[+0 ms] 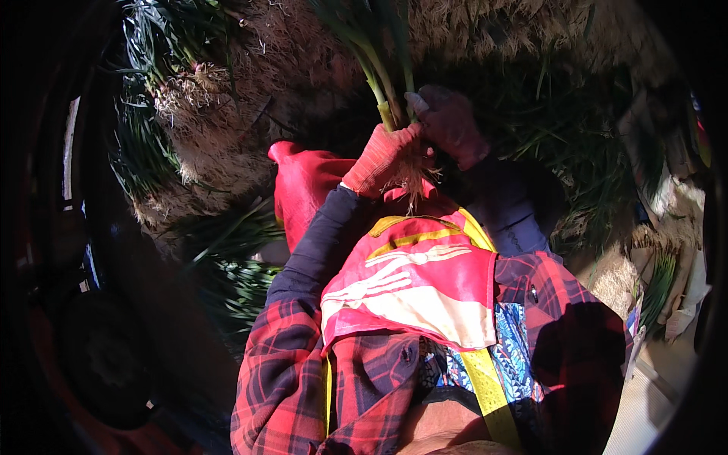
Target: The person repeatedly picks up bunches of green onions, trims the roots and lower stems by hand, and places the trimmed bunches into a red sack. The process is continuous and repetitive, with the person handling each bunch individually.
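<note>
A few green onion plants (380, 85) rise upward between my two gloved hands, with their pale roots hanging over my lap. My left hand (384, 159), in a red knit glove, is closed around the lower stems just above the roots. Beside it on the right, my right hand (452, 125), also in a red glove, touches the stems near their base; its fingers lie partly in shadow, and their hold is unclear. A red and yellow apron (409, 273) covers my front below the hands.
Bundles of green onions with thick roots (196, 114) are piled at the left. More rooty bundles (512, 28) line the top. Loose green leaves (580, 153) lie in shade at the right. A dark wheel-like object (108, 358) stands at the lower left.
</note>
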`<state>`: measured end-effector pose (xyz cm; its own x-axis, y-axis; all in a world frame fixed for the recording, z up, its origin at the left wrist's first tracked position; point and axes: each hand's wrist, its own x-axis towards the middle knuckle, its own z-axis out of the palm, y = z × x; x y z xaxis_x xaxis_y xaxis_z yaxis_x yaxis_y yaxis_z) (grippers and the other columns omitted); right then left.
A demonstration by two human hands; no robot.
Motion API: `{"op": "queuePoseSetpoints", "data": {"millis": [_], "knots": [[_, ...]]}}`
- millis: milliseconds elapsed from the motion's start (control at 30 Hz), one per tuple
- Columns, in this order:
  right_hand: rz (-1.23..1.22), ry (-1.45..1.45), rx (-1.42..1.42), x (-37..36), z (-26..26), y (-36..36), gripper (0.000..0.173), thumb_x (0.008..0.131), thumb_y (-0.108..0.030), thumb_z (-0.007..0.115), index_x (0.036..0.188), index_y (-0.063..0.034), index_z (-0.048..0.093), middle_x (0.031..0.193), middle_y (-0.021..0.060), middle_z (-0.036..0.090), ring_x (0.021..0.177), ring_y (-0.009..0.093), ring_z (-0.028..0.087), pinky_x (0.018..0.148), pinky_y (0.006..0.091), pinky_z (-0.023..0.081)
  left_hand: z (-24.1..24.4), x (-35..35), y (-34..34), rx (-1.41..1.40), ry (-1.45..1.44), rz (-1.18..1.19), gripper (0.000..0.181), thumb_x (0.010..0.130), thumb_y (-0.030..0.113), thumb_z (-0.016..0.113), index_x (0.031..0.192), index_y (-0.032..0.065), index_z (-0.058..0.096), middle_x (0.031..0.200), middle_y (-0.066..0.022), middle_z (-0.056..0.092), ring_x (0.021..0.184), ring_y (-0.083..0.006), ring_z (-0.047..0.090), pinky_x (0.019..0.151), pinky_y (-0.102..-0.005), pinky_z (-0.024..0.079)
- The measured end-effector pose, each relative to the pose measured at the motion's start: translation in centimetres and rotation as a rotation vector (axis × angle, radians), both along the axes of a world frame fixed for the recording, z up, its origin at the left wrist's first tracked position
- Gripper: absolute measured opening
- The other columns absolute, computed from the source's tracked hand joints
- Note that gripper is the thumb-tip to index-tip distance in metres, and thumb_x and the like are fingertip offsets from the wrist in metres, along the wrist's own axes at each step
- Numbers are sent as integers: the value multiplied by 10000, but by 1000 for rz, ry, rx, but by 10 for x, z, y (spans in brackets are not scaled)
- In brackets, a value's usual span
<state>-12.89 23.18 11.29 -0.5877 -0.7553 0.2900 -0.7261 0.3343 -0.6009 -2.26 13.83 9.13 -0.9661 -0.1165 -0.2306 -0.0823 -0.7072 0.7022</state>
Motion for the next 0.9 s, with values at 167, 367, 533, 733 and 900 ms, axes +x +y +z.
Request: {"op": "queuePoseSetpoints", "data": {"millis": [167, 367, 533, 733, 900], "knots": [[-207, 49, 107, -7, -20, 3, 194, 762, -193, 566, 869, -32, 570, 778, 158, 558, 734, 316, 553, 642, 365, 449, 11, 1, 2, -98, 36, 42, 165, 805, 129, 548, 878, -16, 519, 710, -77, 564, 565, -166, 558, 522, -288, 474], [-83, -766, -106, -52, -54, 25, 408, 781, -320, 578, 1042, -9, 547, 691, 16, 544, 670, 143, 534, 584, 292, 447, 35, 15, 3, 166, 95, -185, 358, 762, 277, 643, 962, 21, 494, 791, -72, 549, 670, -155, 547, 566, -265, 475], [239, -1532, -195, -2, 17, 12, 417, 815, -418, 519, 1009, -51, 558, 587, -18, 481, 488, 93, 457, 444, 233, 390, 16, 20, -1, 422, 182, -220, 324, 799, 255, 590, 1009, 32, 486, 852, -98, 563, 802, -262, 571, 714, -430, 489], [583, -1203, -129, 22, 31, -24, 277, 739, -282, 643, 862, -36, 614, 744, 14, 593, 682, 91, 540, 652, 241, 423, 6, 29, -12, -11, 100, -313, 375, 794, 277, 601, 1023, 5, 479, 864, -87, 566, 816, -214, 564, 734, -365, 480], [305, -1168, 106, 31, 28, -26, 252, 737, -238, 639, 862, -19, 631, 765, 28, 610, 708, 91, 540, 676, 255, 416, -1, 46, -23, 5, 3, -329, 382, 817, 314, 533, 845, -66, 563, 816, -160, 612, 681, -184, 593, 589, -257, 477]]}}
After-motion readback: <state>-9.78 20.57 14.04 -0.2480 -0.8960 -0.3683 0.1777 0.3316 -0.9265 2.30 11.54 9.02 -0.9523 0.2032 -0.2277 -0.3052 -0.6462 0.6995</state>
